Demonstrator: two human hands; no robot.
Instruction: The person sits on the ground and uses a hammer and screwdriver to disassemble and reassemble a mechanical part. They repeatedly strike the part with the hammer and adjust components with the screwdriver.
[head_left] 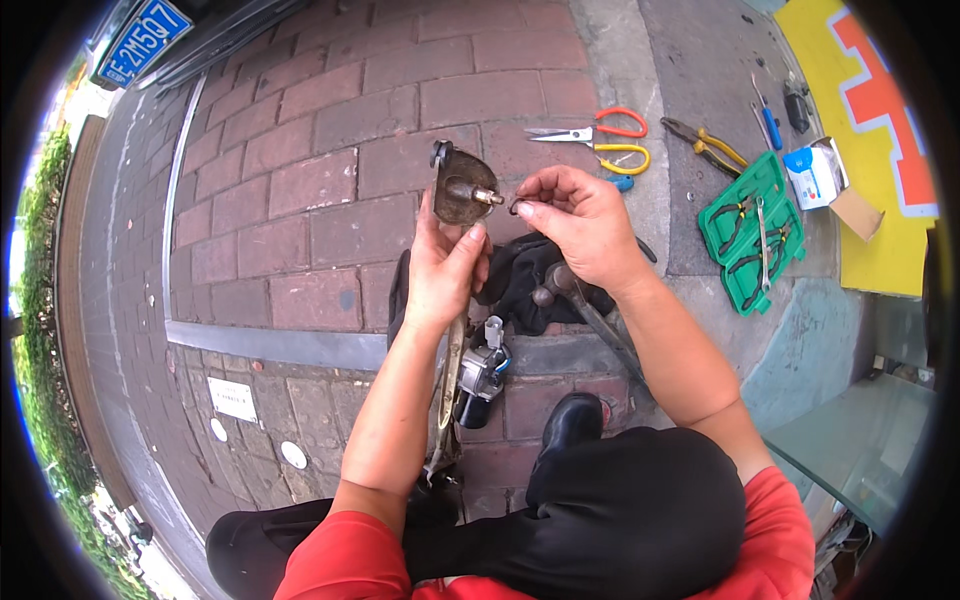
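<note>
My left hand (pixel 447 265) grips a grimy cup-shaped metal part (pixel 455 203) with a short shaft pointing right and a black knob at its upper left. Just off the shaft's tip, my right hand (pixel 583 222) pinches a small dark ring (pixel 516 207) between thumb and fingers. Below the hands lies a crumpled black cloth (pixel 522 292). On it rests a dark metal tool (pixel 590 310) with a rounded head and a long handle. A silver motor-like part (pixel 484 370) with blue wire sits beside a long metal lever (pixel 447 400), under my left forearm.
Scissors (pixel 590 133) with red and yellow handles lie ahead, near yellow-handled pliers (pixel 705 145). At the right stand a green tool case (pixel 715 235), a small box (pixel 815 175) and a blue screwdriver (pixel 770 128). A vehicle (pixel 240 40) is at far left. My black shoe (pixel 573 418) is close below.
</note>
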